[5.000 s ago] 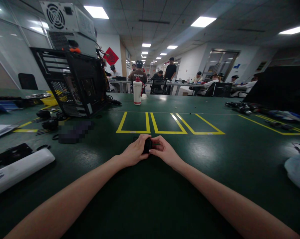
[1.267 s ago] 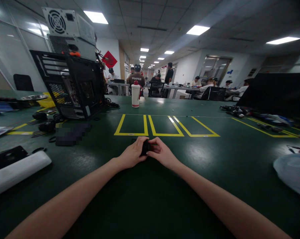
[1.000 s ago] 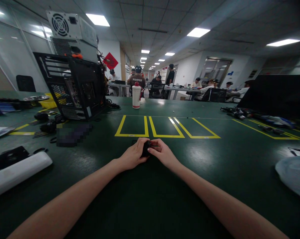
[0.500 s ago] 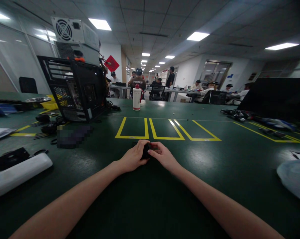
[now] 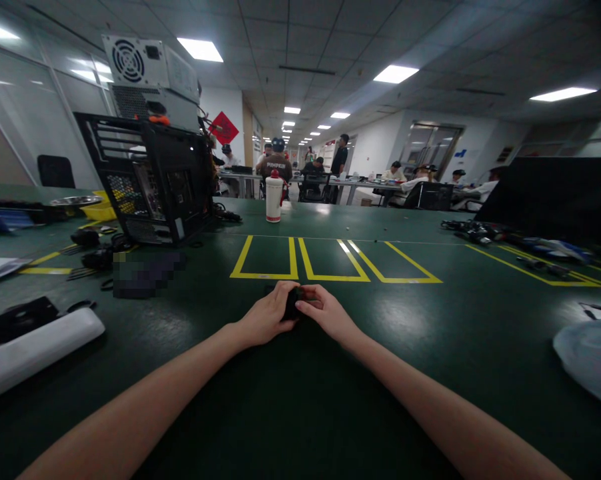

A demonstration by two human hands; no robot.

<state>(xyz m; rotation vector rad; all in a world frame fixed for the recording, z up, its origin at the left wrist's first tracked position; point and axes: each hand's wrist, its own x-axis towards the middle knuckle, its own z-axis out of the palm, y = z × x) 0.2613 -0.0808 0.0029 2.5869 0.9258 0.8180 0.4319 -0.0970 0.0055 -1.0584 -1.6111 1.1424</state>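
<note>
Between my two hands, low over the green table (image 5: pixel 300 400), is a small black object (image 5: pixel 291 304) whose kind I cannot make out. My left hand (image 5: pixel 270 313) wraps round it from the left, thumb below and fingers over the top. From the right, the thumb and fingertips of my right hand (image 5: pixel 325 312) pinch at its edge. Most of the object is covered by the fingers. Just beyond my hands, yellow tape (image 5: pixel 330 277) marks out three shapes on the tabletop.
On the left stand a black computer case (image 5: pixel 153 180) with power supplies (image 5: pixel 150 63) on top, and a white elongated object (image 5: pixel 40 353). A white bottle (image 5: pixel 273 199) stands at the back. Dark parts (image 5: pixel 480 233) lie at right, near another person's sleeve (image 5: pixel 588 360).
</note>
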